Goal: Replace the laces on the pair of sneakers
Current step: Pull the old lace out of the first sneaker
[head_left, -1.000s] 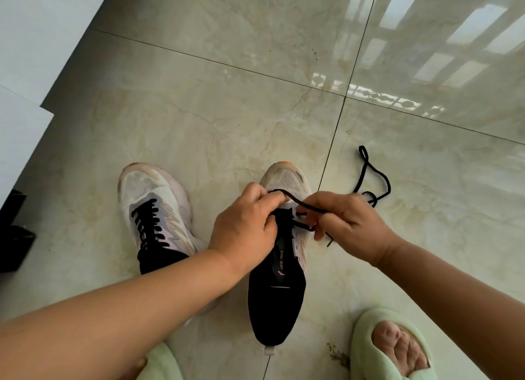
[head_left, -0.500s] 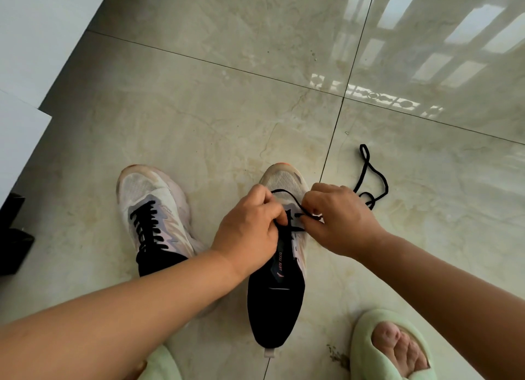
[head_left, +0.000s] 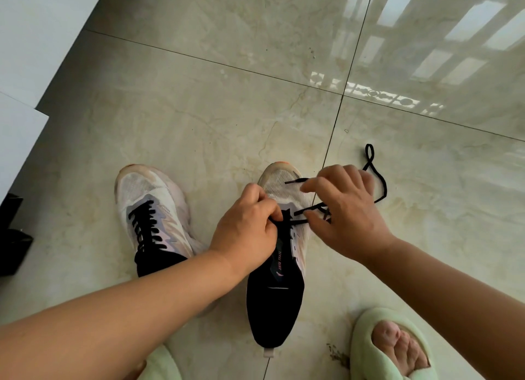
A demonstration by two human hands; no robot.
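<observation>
Two white sneakers with black heels stand on the tiled floor. The left sneaker [head_left: 153,209] is fully laced in black. At the lowest eyelets of the right sneaker [head_left: 279,288] my left hand [head_left: 247,232] pinches the black lace [head_left: 380,183]. My right hand [head_left: 346,212] holds the same lace over the sneaker's toe, its tip sticking out to the left from my fingers. The rest of the lace loops away on the floor to the right.
My feet in pale green slippers [head_left: 389,348] stand at the bottom edge. A dark object [head_left: 11,237] sits at the left edge below a white surface [head_left: 17,132]. Glossy floor tiles [head_left: 227,109] stretch beyond the sneakers.
My right hand has moved up and to the right, drawing the lace out over the toe of the right sneaker. My left hand has stayed at the eyelets.
</observation>
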